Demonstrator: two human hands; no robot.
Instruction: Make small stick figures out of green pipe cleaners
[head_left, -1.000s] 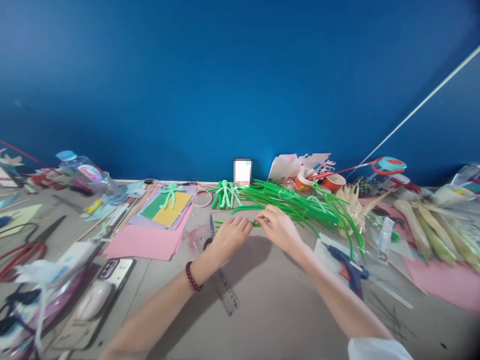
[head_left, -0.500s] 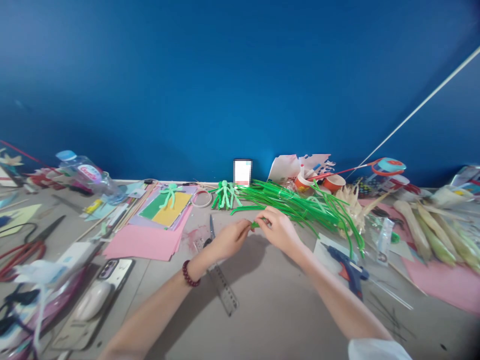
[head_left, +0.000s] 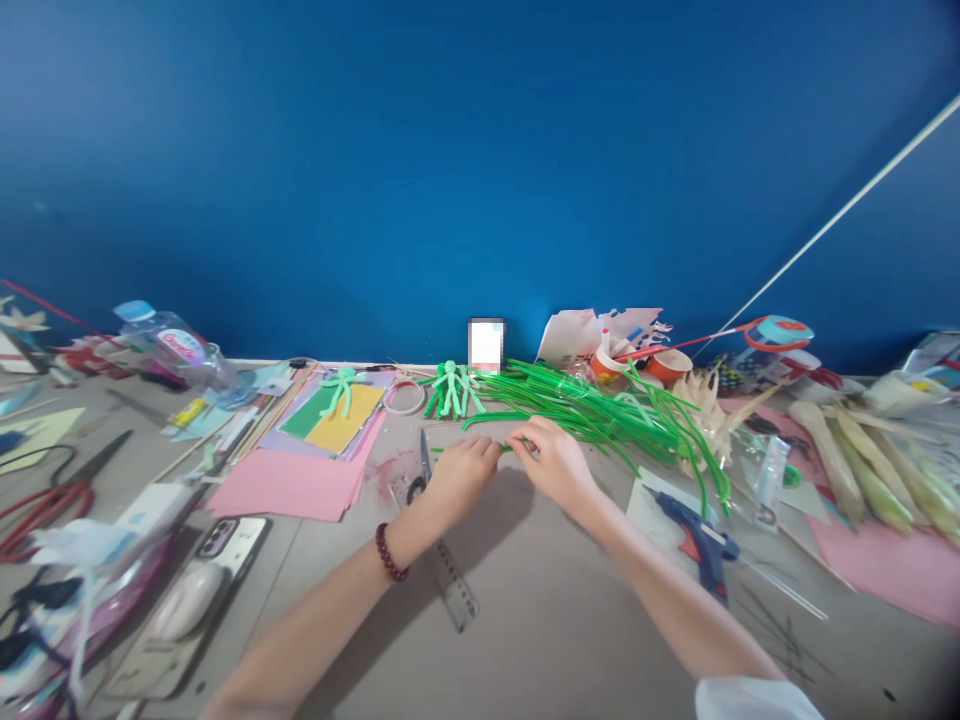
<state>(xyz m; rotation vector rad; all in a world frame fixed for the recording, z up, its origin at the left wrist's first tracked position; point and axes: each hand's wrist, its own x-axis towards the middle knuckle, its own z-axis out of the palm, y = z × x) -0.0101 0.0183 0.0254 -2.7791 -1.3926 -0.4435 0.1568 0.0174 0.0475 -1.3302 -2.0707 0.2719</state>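
A green pipe cleaner (head_left: 507, 448) runs between my two hands, mostly hidden by the fingers. My left hand (head_left: 466, 470) is closed on it, knuckles up, and a short green end pokes out on its left side. My right hand (head_left: 553, 458) pinches the other end with thumb and fingertips. Just behind the hands lies a loose heap of long green pipe cleaners (head_left: 570, 398). Small light-green bent figures (head_left: 450, 388) stand or lean by the wall. Beneath my left forearm lie scissors (head_left: 425, 458) and a clear ruler (head_left: 455, 588).
On the left are pink paper sheets (head_left: 289, 485), a phone (head_left: 238, 545), a mouse (head_left: 187, 600), red-handled scissors (head_left: 52, 515) and a plastic bottle (head_left: 169, 340). To the right lie a blue glue gun (head_left: 694, 540), corn husks (head_left: 862, 465) and paper cups (head_left: 667, 365). A blue wall stands behind.
My left hand has rolled over so its knuckles face up, and a green end now shows on its left. The right hand has shifted only slightly, still pinching.
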